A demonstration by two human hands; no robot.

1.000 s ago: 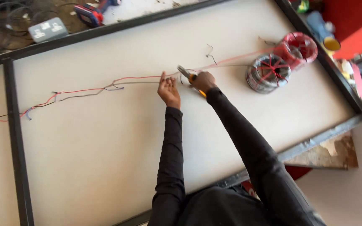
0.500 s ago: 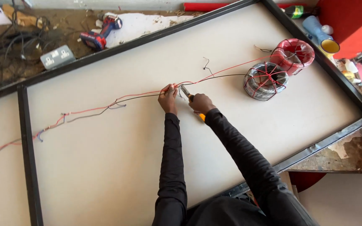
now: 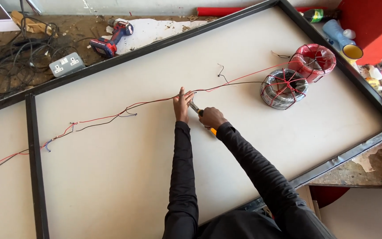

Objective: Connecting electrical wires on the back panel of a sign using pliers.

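A red wire [image 3: 107,117] and a black wire [image 3: 235,84] run together across a large white panel [image 3: 124,177] with a dark metal frame [image 3: 32,168]. My left hand [image 3: 182,105] pinches both wires near the panel's middle. My right hand [image 3: 212,117] grips a yellow-handled pliers tool [image 3: 198,111], its jaws next to the wires just right of my left fingers. The wires lead right to a black wire coil [image 3: 284,88] and a red wire coil [image 3: 317,59].
A red and blue cordless drill [image 3: 111,39], a grey double socket [image 3: 67,64] and tangled black cables [image 3: 16,62] lie beyond the panel's far edge. A blue bottle [image 3: 339,35] with yellow cap stands at the right corner. Red wall at right.
The view has shifted, so more of the far workbench shows. My hands stay together on the wires, with the pliers still at the same spot.
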